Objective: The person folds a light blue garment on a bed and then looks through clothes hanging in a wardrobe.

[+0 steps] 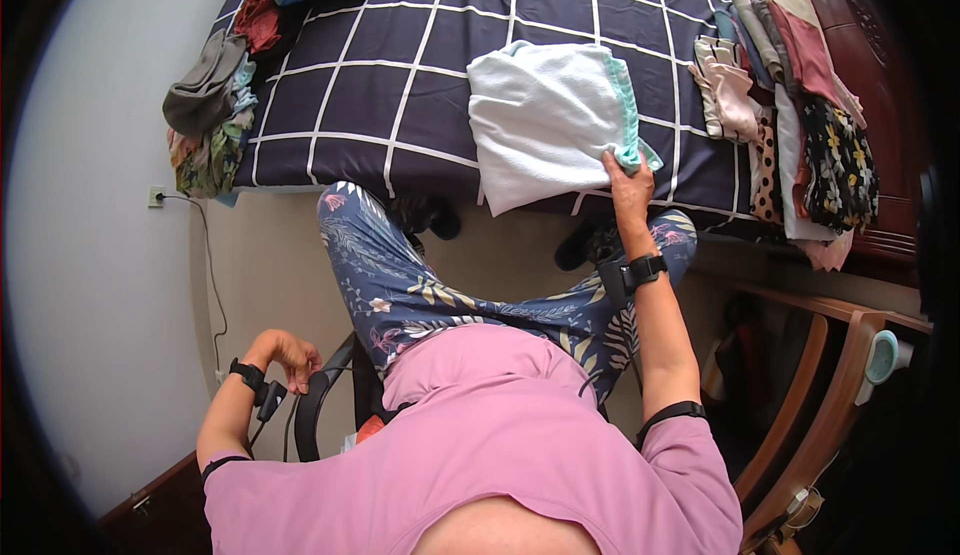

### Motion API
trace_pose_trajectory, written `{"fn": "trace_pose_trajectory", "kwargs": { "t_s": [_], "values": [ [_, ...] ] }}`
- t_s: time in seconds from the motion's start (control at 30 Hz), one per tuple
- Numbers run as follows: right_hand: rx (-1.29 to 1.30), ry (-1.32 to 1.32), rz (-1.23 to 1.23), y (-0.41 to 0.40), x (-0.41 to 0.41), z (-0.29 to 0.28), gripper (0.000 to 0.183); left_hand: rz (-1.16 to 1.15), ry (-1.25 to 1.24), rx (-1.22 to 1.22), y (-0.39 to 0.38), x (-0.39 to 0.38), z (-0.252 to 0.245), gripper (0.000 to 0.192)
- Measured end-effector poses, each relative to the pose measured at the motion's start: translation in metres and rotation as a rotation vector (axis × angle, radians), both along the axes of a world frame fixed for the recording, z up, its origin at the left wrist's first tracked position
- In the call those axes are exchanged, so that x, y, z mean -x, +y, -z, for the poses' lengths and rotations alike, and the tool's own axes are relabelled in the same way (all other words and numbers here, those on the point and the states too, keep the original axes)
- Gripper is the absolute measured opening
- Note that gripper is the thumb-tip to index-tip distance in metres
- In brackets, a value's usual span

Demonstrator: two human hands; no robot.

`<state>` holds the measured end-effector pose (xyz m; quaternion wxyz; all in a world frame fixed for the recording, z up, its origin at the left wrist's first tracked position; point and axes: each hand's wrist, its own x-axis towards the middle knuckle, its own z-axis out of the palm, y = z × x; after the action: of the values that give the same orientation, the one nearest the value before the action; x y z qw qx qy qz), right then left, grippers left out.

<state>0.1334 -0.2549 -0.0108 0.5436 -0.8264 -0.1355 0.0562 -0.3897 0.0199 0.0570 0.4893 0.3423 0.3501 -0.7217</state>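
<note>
A folded white terry cloth with a mint-green border [544, 120] lies on the dark checked bedspread [352, 97], one corner hanging past the bed's front edge. My right hand [631, 180] grips the cloth's lower right corner, by the green trim, thumb on top. My left hand [296, 364] is down beside the black chair armrest [311, 412], its fingers bent and close to a thin cable; whether it holds the cable is not clear. Both wrists bear black straps with small devices.
Piled clothes [780, 67] line the bed's right side; more garments [206, 90] lie at its left edge. A power cable [210, 255] runs down from a wall socket [156, 196]. A curved wooden frame [817, 420] stands at the lower right.
</note>
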Motion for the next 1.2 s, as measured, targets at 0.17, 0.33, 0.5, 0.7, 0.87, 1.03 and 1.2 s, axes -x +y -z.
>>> {"fn": "trace_pose_trajectory", "kwargs": {
  "t_s": [0.17, 0.33, 0.5, 0.7, 0.87, 1.03, 1.2],
  "values": [
    [0.001, -0.026, 0.012, 0.0, -0.001, 0.005, 0.031, 0.05, -0.082, 0.061, 0.004, 0.008, 0.008, 0.028],
    [0.017, -0.038, 0.021, 0.0, -0.002, 0.006, 0.031, 0.226, -0.14, 0.006, 0.006, -0.013, 0.004, 0.026],
    [-0.003, -0.003, 0.027, 0.0, 0.0, 0.006, 0.031, 0.25, -0.184, -0.04, 0.018, -0.026, 0.009, 0.024],
    [-0.022, 0.021, 0.007, -0.001, 0.001, 0.001, 0.032, 0.084, -0.252, -0.023, 0.002, -0.096, -0.003, 0.019],
    [-0.099, 0.096, 0.003, -0.01, -0.005, -0.002, 0.025, 0.524, -0.37, 0.134, -0.038, -0.135, -0.004, 0.017],
    [-0.374, 0.12, 0.053, -0.015, -0.021, -0.03, 0.018, 0.688, -0.937, -0.05, -0.05, -0.242, -0.053, 0.024],
    [-0.191, 0.18, 0.109, -0.037, -0.044, -0.016, 0.017, 0.153, -1.602, -0.736, -0.035, -0.329, -0.027, 0.036]
  ]
}}
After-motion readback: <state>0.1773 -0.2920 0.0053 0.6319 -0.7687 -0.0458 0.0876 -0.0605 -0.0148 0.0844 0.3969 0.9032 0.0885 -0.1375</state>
